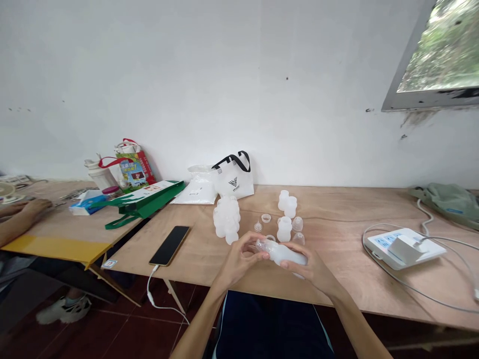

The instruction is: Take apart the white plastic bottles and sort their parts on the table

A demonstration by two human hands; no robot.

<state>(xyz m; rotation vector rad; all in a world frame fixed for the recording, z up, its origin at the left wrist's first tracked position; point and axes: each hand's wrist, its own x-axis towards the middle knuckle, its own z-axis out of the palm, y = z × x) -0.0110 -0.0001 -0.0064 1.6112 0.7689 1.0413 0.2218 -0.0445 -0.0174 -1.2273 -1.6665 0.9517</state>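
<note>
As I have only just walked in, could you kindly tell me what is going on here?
A person is holding a frosted white plastic bottle on its side over the front of a light-brown wooden table. The left grip is at its narrow clear end and the right grip is around its body. Beyond it are a tight cluster of frosted white plastic containers, a clear teat-shaped piece and clear dome-shaped caps. Another person's hand is at the far left.
</note>
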